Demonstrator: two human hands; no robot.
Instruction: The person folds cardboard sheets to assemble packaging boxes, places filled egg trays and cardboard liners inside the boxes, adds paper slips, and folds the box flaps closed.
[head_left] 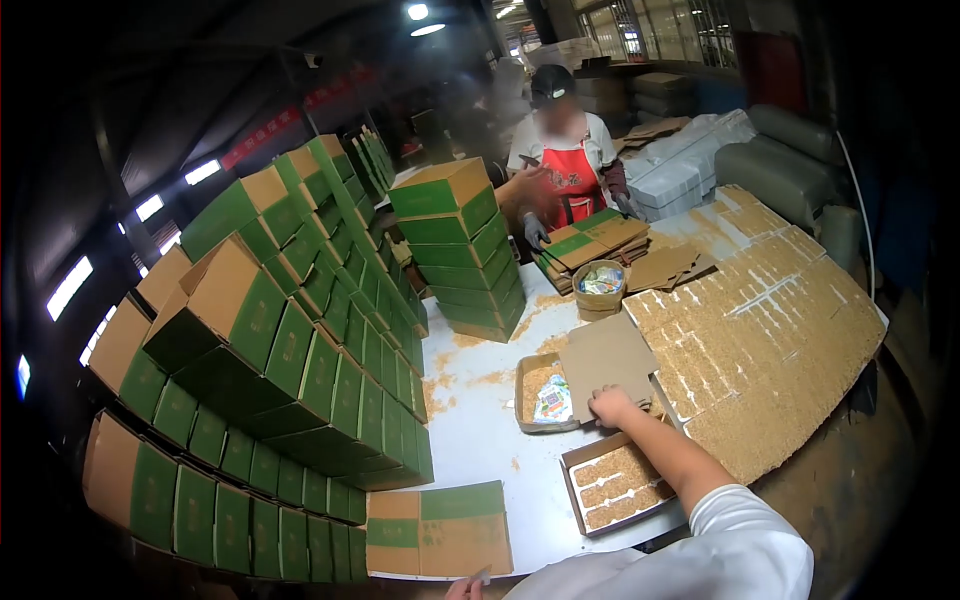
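My right hand reaches across the table, its fingers closed on the near edge of a plain brown cardboard sheet. Just left of the sheet, a shallow basket holds small printed packets. Below my right forearm stands an open carton with rows of tan, grainy pieces divided by white strips. At the bottom edge, mostly cut off, my left hand pinches a small greyish flat item, too small to name. Near it lies a flat green-and-brown carton.
Stacked green-and-brown cartons fill the left side, and another stack stands mid-table. A large slab of tan pieces covers the right. Across the table, a person in a red apron stands behind flattened cartons and a round tub.
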